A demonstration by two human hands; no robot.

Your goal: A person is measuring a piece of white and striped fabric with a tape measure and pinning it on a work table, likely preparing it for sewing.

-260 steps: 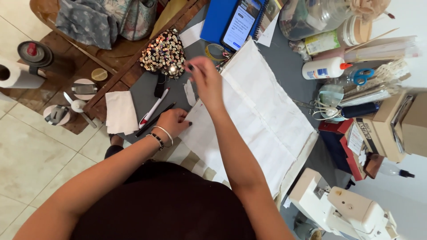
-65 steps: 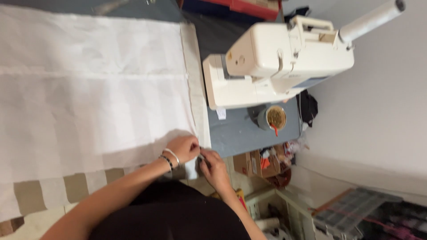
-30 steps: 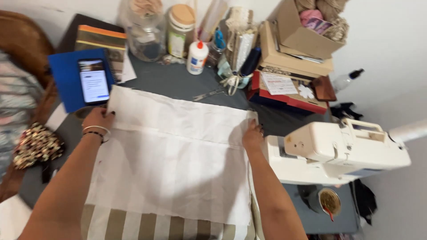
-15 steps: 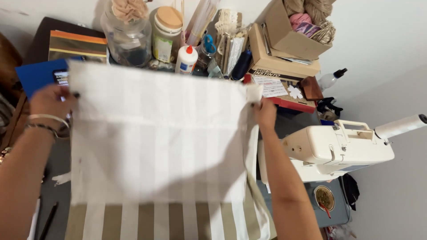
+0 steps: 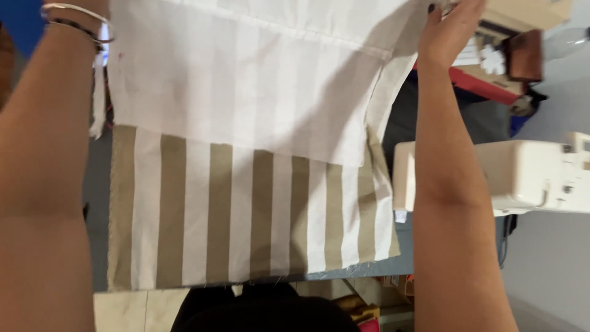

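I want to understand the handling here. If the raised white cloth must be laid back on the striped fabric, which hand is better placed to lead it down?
Probably the right hand: it visibly grips the white cloth at its upper corner, above the striped fabric. The left hand is cut off; only its wrist with bracelets shows.

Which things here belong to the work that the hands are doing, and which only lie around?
In use:
white fabric, lifted by both hands
striped fabric under it
right hand at the fabric's corner
left wrist with bracelets; the left hand is out of view

Lying about:
sewing machine
grey table
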